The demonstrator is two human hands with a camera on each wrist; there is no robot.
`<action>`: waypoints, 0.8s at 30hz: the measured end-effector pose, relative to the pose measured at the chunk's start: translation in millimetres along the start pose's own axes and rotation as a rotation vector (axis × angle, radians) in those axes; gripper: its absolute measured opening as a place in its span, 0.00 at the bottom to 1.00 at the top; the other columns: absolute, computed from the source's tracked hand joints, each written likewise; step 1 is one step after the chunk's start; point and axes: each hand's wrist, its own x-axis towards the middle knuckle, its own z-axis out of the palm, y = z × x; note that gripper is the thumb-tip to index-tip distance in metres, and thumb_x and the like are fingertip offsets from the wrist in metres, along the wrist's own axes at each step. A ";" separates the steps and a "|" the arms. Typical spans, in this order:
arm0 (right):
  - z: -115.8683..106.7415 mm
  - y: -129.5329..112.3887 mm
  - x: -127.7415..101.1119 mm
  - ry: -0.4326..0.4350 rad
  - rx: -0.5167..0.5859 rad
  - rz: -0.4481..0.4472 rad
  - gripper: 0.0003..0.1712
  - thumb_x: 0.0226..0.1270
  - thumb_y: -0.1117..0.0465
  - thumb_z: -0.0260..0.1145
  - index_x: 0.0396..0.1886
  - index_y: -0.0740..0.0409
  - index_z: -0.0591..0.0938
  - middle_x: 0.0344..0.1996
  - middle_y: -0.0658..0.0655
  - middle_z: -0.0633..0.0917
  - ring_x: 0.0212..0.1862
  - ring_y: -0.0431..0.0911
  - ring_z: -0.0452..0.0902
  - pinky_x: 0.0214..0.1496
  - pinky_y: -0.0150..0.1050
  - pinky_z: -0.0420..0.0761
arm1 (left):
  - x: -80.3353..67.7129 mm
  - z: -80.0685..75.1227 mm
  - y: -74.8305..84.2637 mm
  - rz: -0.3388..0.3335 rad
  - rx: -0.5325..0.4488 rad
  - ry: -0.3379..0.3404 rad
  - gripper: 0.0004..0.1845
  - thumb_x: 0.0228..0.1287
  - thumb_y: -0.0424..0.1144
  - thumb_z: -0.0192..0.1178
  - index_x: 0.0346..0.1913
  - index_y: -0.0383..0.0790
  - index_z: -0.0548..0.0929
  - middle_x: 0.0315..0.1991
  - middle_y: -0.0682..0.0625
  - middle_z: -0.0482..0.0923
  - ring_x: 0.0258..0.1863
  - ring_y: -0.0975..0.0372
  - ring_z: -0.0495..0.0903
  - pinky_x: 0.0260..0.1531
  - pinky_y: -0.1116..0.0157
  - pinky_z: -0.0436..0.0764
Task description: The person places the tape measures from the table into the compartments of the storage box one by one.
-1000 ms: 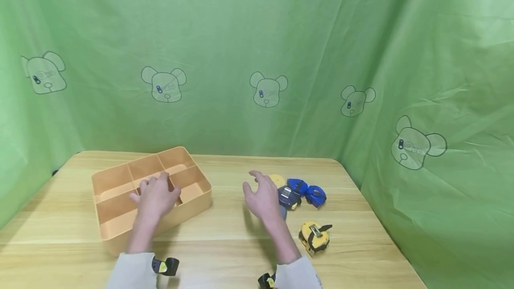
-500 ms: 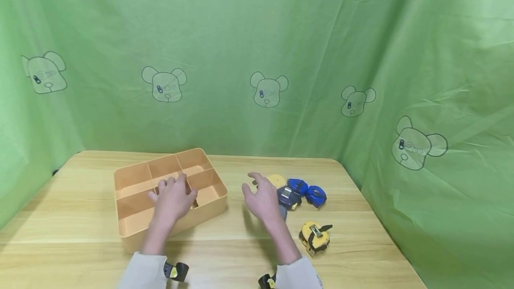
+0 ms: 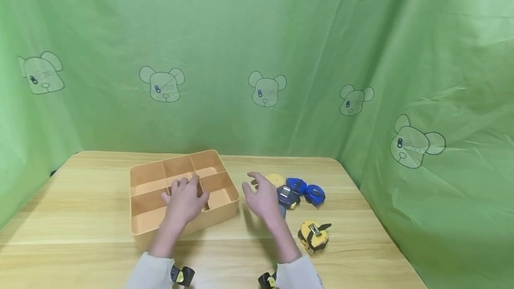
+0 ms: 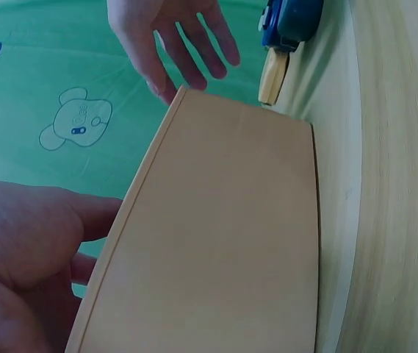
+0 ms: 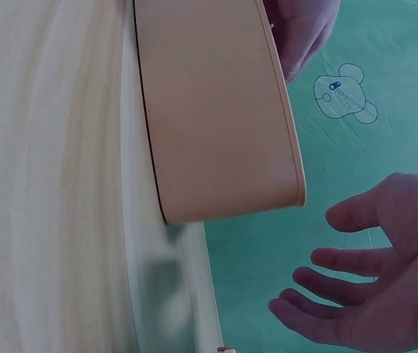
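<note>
left hand (image 3: 185,200) has its fingers hooked over a divider of the tray (image 3: 141,225), gripping it, and over the last second it's dragged the whole tray right across the table (image 3: 60,217), so now it sits just beside the right hand (image 3: 263,197). that one hasn't really moved, fingers spread, hovering and holding nothing, right by the tape measures (image 3: 299,191), with a yellow one (image 3: 314,234) nearer. looks like the tray's being brought to the tapes. can't see the left fingertips inside the tray, and the right hand covers part of the pile.
</note>
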 end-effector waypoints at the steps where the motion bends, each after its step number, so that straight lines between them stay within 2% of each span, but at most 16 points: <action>1: -0.4 -0.3 -0.1 -0.006 0.004 0.008 0.24 0.71 0.55 0.64 0.64 0.55 0.79 0.53 0.66 0.85 0.55 0.62 0.82 0.57 0.58 0.84 | -0.2 0.8 1.0 0.004 -0.006 -0.001 0.34 0.68 0.49 0.61 0.71 0.34 0.71 0.67 0.31 0.72 0.69 0.35 0.63 0.61 0.28 0.56; 12: -1.1 0.8 0.6 -0.029 0.011 0.035 0.23 0.72 0.56 0.64 0.65 0.54 0.79 0.52 0.65 0.86 0.55 0.60 0.82 0.56 0.57 0.84 | -1.8 10.7 11.0 0.059 -0.071 0.017 0.31 0.62 0.45 0.68 0.67 0.38 0.77 0.66 0.35 0.76 0.67 0.40 0.68 0.57 0.34 0.60; 18: -1.3 1.6 1.0 -0.034 0.016 0.039 0.23 0.72 0.58 0.63 0.65 0.55 0.80 0.49 0.64 0.87 0.52 0.59 0.84 0.54 0.55 0.86 | -1.9 15.8 14.7 0.077 -0.097 0.024 0.30 0.60 0.44 0.70 0.66 0.39 0.79 0.65 0.38 0.78 0.67 0.42 0.69 0.61 0.31 0.58; 24: -0.7 4.8 2.0 -0.047 0.018 0.019 0.22 0.72 0.60 0.62 0.64 0.57 0.80 0.47 0.64 0.89 0.48 0.57 0.86 0.54 0.54 0.87 | -2.8 20.9 19.3 0.103 -0.119 0.035 0.29 0.58 0.43 0.70 0.64 0.39 0.81 0.63 0.39 0.80 0.66 0.43 0.71 0.60 0.30 0.57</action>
